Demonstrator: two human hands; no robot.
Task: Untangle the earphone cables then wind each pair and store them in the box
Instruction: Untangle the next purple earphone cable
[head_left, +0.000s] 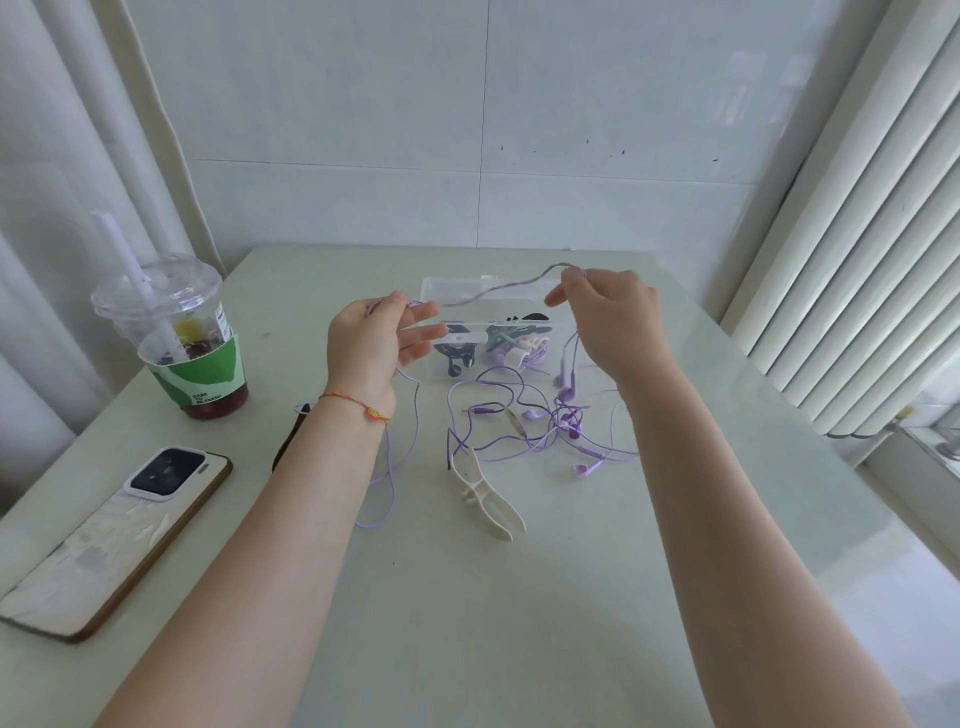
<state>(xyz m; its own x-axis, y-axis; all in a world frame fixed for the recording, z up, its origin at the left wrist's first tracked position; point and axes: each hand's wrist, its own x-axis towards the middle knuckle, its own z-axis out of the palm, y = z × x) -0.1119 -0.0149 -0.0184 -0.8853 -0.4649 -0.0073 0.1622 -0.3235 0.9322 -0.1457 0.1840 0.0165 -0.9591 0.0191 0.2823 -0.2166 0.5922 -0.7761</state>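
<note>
Both hands pinch one purple cable (498, 287), left hand (374, 340), right hand (610, 317); pulling could tighten the tangle (540, 426) at frame centre.

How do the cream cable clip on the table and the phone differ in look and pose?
The cream clip is slim and forked, lying near the tangled purple cables; the phone is a broad flat slab at the left edge, camera side up. Both lie flat on the table, untouched.

Single head-worn wide-angle view, looking forward and down over the table (519, 597), close above its near edge, tiled wall beyond the table's far edge, forearms reaching in from below
</note>
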